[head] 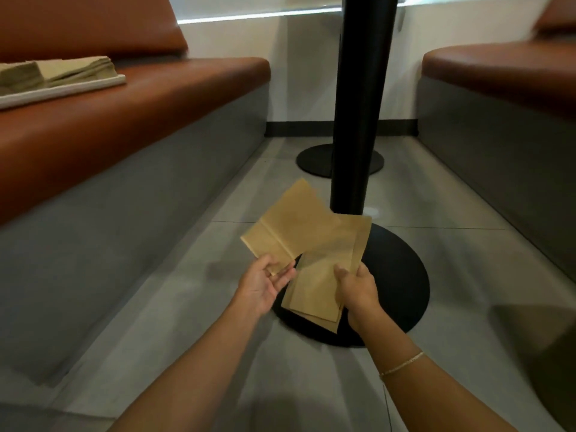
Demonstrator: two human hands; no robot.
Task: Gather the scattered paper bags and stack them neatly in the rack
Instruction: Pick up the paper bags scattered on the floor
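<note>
While both hands pinch paper bags (pixel 299 232), left hand (pixel 265 285) one corner, right hand (pixel 357 288) the stack.

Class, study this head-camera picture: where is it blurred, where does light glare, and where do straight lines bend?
Head view: the bags and both hands, left and right, are slightly soft; the tray of stacked bags is blurred; the window strip glares; the bench edges bow from the wide lens.

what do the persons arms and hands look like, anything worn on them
Both forearms are bare, with no sleeves in view and no gloves on either hand. The left hand shows no rings or watch. The right hand is also bare, but its wrist carries a thin gold chain bracelet. No other markings show.
</note>
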